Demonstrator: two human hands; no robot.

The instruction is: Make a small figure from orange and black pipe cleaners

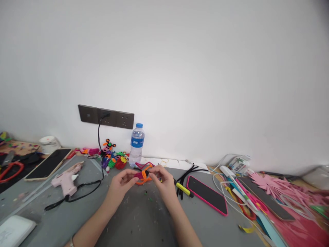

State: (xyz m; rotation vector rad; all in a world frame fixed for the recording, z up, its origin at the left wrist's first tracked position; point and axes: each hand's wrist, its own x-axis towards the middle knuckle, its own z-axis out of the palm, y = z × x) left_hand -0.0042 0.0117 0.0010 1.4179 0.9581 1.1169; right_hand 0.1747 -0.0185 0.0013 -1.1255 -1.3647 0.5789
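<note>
Between my fingertips is a small fuzzy pipe-cleaner piece in magenta, orange and black. My left hand pinches its magenta end. At the other end, the fingers of my right hand close on the black and orange part. Loops of orange and pink pipe cleaner stick out around it; I cannot tell which are joined to it. Just right of my right hand lie a yellow and black pen-like tool and several black pipe cleaners.
A water bottle stands behind my hands, beside colourful pipe-cleaner figures. Left are a corded pink glue gun, a phone and orange-handled scissors. A pink-edged phone, white cables and pink paper cutouts lie right.
</note>
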